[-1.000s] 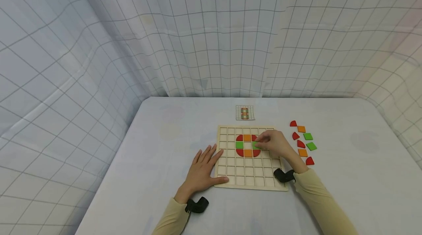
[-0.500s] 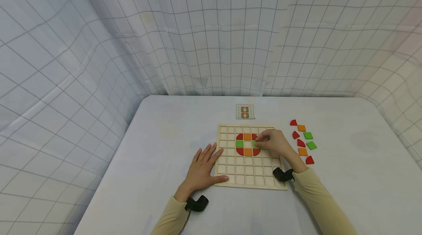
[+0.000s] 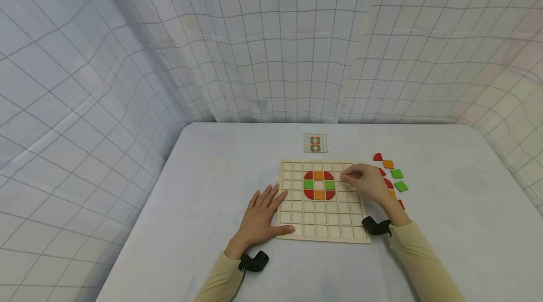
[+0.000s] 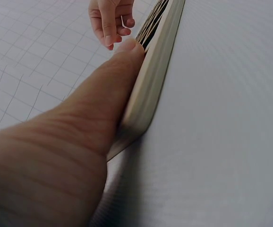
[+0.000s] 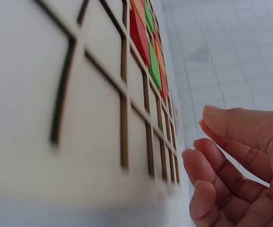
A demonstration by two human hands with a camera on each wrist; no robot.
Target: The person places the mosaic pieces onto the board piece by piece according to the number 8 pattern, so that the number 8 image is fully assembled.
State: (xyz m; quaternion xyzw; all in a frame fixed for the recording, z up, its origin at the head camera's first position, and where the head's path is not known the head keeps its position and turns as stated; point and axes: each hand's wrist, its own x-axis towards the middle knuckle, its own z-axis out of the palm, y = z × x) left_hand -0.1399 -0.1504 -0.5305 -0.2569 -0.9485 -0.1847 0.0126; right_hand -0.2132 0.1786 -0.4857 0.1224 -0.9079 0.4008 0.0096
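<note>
Holding eight tiles in its cells: wooden grid board (image 3: pixel 321 218), flat on the white counter (image 3: pixel 212 189). Filled cells form a ring in the upper half of the grid: red quarter-rounds (image 3: pixel 308 194) at the four corners, orange squares (image 3: pixel 318 175) far and near, green squares (image 3: pixel 308 184) left and right, round one bare wood cell. Left hand (image 3: pixel 259 219) lies flat at the board's left edge, fingers spread, index tip and thumb on the board, nothing gripped. Right hand (image 3: pixel 366 183) hovers over the board's right side, fingers loosely curled, tips close together; right wrist view shows nothing in it. Loose red pieces (image 3: pixel 378 157), loose orange squares (image 3: pixel 388 164) and two loose green squares (image 3: pixel 396 174) lie on the counter right of the board, some partly hidden by the right hand. Small card (image 3: pixel 316 143) lies past the board's far edge, printed with a grid and a red-orange-green pattern.
</note>
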